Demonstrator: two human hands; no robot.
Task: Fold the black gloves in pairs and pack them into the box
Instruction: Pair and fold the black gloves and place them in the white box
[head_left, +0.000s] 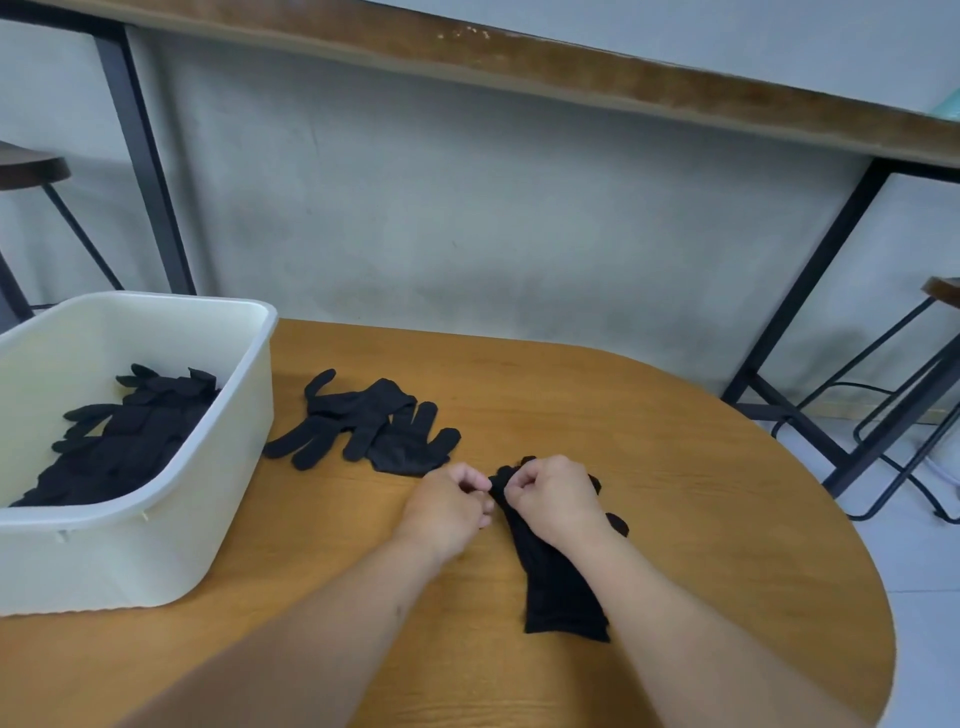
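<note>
Both forearms enter from the bottom edge, meeting at centre frame. Right hand (558, 501) rests curled on the finger end of a flat black glove pair (561, 587), pinching fabric. Left hand (447, 506) touches the pair's left edge, fingers curled, pinching at the same spot. Pair's long axis runs near-vertical in frame: cuff toward the bottom edge, fingertips toward the top, mostly hidden under the right hand. Loose gloves (374, 423) lie up-left of the hands on the wooden table (675, 441). White box (156, 545), left of frame, holds more black gloves (124, 441).
</note>
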